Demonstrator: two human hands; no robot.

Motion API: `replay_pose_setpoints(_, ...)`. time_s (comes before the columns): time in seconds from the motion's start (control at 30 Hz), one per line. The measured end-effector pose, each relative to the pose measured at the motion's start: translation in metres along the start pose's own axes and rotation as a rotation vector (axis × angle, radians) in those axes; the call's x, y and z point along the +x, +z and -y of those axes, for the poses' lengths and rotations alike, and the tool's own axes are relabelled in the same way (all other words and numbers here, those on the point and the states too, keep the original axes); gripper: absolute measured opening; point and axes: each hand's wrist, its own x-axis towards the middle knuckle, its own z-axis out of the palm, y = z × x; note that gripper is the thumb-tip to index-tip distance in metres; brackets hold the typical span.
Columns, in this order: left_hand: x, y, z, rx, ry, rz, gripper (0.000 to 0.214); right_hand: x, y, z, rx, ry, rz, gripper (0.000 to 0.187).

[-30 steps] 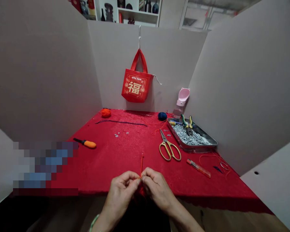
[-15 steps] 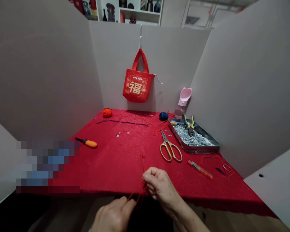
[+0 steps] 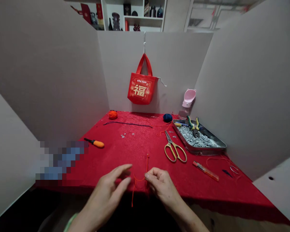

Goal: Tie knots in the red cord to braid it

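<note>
My right hand (image 3: 159, 185) is closed in a pinch on a thin red cord (image 3: 147, 162) at the near edge of the red cloth-covered table (image 3: 125, 154). One end of the cord stands up from the pinch, and a loop and a tail hang down over the edge between my hands. My left hand (image 3: 108, 193) is just left of the cord, fingers stretched out and apart, the fingertips close to the loop but not gripping it.
Gold-handled scissors (image 3: 174, 150) lie right of centre, beside a metal tray (image 3: 219, 145) of small metal parts with pliers (image 3: 194, 125). An orange-handled tool (image 3: 95, 142), several small washers (image 3: 127, 135), orange and blue thread balls, a red pen (image 3: 205, 170) and a hanging red bag (image 3: 141, 87) are also here.
My left hand, which dropped below the table edge half a second ago, has come back up beside the cord with its fingers spread. The right hand keeps its pinch.
</note>
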Motion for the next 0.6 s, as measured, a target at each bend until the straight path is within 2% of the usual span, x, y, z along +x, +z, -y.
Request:
replay_pose_setpoints(0.07,0.02,0.022,-0.017,-0.236,-0.018,0.098,0.044,-0.001,0.001,0.003,-0.012,-0.008,-0.013,0.031)
replay_pose_setpoints(0.17,0.036,0.043,-0.02,-0.473,-0.017,0.221,0.051,-0.003,0.001,0.005,0.0,-0.009,-0.025,0.032)
replay_pose_setpoints(0.3,0.042,0.047,-0.014,-0.545,-0.109,0.355,0.025,-0.004,-0.001,0.006,-0.019,0.002,-0.023,0.031)
replay_pose_setpoints(0.4,0.045,0.045,-0.013,-0.552,-0.205,0.346,0.016,-0.007,-0.003,0.006,-0.057,0.006,-0.009,0.03)
replay_pose_setpoints(0.5,0.044,0.049,-0.015,-0.709,-0.325,0.274,0.014,-0.013,-0.004,0.007,-0.145,-0.02,0.015,0.029)
replay_pose_setpoints(0.6,0.04,0.053,-0.017,-0.813,-0.392,0.254,0.017,-0.02,-0.003,0.007,-0.263,-0.058,0.034,0.029)
